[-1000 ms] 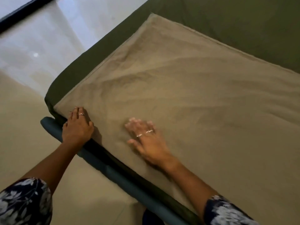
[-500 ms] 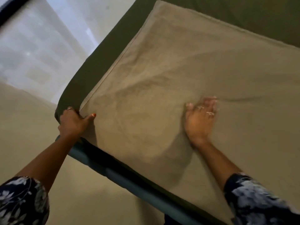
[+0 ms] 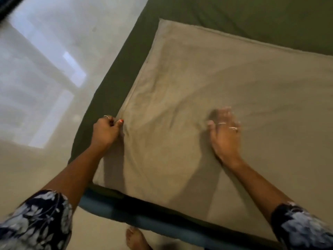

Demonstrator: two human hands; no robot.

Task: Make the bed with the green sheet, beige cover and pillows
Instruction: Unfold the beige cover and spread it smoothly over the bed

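The beige cover (image 3: 225, 83) lies spread over the green sheet (image 3: 252, 20), which shows along the bed's left side and far end. My left hand (image 3: 105, 131) pinches the cover's left edge between thumb and fingers. My right hand (image 3: 224, 132) lies flat on the cover with fingers spread, blurred by motion. Soft creases run across the cover between the two hands. No pillows are in view.
A dark blue bed frame (image 3: 144, 219) runs along the near edge of the mattress. My bare foot (image 3: 135, 239) stands on the pale tiled floor (image 3: 45, 78), which fills the left side and reflects window light.
My left hand moved from the cover's near corner up its left edge and closed on it. My right hand swept farther right across the cover. The head camera shifted forward over the bed.
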